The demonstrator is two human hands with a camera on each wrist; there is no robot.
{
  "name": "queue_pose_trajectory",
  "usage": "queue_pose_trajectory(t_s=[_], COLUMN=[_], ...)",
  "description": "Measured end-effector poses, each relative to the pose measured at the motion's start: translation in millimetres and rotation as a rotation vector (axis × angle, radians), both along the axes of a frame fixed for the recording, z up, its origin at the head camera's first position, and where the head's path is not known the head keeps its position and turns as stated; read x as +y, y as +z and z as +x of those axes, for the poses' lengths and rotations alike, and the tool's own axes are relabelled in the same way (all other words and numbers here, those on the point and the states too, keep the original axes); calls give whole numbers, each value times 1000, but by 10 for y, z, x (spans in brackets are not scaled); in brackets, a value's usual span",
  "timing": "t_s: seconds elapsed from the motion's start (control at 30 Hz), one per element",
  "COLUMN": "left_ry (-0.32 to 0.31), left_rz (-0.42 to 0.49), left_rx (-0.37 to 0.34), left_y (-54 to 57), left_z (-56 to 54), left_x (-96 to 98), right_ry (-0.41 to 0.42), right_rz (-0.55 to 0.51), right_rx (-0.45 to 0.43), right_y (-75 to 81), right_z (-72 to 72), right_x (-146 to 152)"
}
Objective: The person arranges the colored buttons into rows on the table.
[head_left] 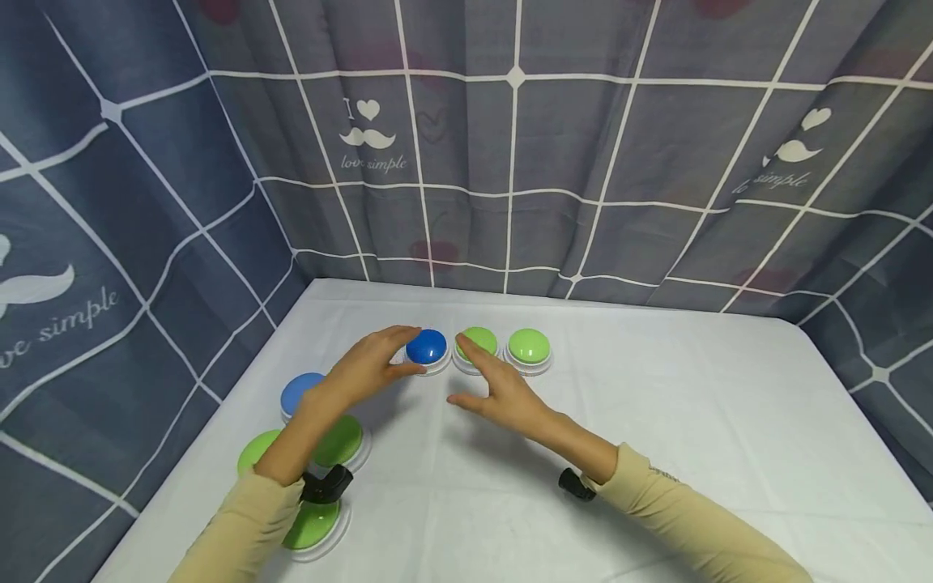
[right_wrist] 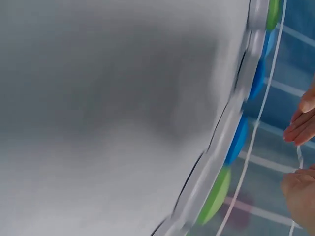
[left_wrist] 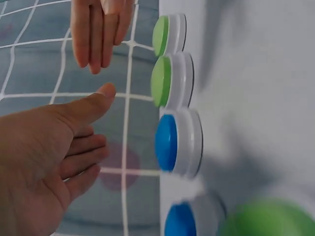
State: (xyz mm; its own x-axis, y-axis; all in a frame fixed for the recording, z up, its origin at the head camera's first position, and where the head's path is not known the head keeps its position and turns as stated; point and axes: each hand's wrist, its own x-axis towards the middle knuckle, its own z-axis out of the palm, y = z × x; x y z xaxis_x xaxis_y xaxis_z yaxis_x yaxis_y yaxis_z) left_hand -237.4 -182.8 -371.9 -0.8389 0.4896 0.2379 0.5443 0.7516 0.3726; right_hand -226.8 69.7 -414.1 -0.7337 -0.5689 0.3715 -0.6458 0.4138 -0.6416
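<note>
Both hands hover above the table, holding nothing. My left hand, fingers loosely extended and thumb apart, is just left of a blue dome push button on a white base. In the left wrist view a gap shows between that hand and the buttons. The right hand points inward with thumb spread, its fingertips partly covering a green push button. A second green button stands to the right of that one, completing the back row. In the right wrist view the hands appear only at the right edge.
Under and beside the left forearm are another blue button and several green buttons, partly hidden. A white cloth covers the table. Dark checked curtains surround its back and sides. Black straps sit at the wrists.
</note>
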Motion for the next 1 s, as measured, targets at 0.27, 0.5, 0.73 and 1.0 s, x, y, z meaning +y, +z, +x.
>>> queue_pose_trajectory(t_s=[0.27, 0.5, 0.73, 1.0], left_ry=[127, 297, 412, 526], left_rz=[19, -4, 4, -94], left_rx=[-24, -41, -34, -371], left_y=[101, 93, -134, -349], left_z=[549, 1167, 1676, 2007], left_x=[-647, -981, -1080, -1166], right_ry=[194, 305, 411, 452], right_rz=[64, 110, 217, 288], right_rx=[-7, 10, 29, -9], right_y=[26, -36, -131, -180], right_z=[342, 592, 819, 894], right_x=[-374, -687, -921, -1022])
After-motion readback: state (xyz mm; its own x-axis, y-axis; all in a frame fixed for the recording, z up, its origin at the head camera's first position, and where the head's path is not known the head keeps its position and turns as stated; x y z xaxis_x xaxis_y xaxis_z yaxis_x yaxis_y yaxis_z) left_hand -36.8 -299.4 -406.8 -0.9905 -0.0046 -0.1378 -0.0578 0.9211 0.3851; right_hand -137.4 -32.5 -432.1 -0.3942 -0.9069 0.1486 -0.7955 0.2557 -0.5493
